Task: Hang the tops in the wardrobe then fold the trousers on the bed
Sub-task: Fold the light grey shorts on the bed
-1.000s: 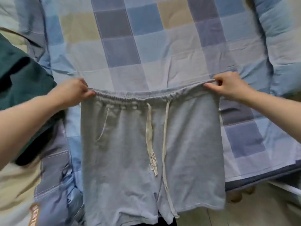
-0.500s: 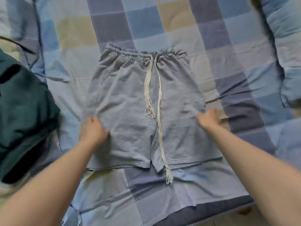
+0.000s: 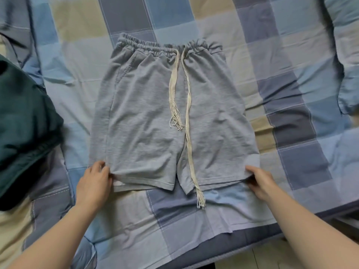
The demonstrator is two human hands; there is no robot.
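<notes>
Soft grey shorts (image 3: 155, 121) with a bunchy stretchy waist and two long cream strings (image 3: 184, 105) lie flat on the bed (image 3: 291, 133), which has a blue, grey and tan checked sheet. The left hand (image 3: 93, 183) pinches the hem corner of one leg, and the right hand (image 3: 260, 181) pinches the other. A dark green cloth (image 3: 23, 123) sits crumpled beside the shorts.

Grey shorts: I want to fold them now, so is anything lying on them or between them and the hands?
Nothing foreign: only their own drawstring lies on the grey shorts. Left hand and right hand already pinch the hem corners.
</notes>
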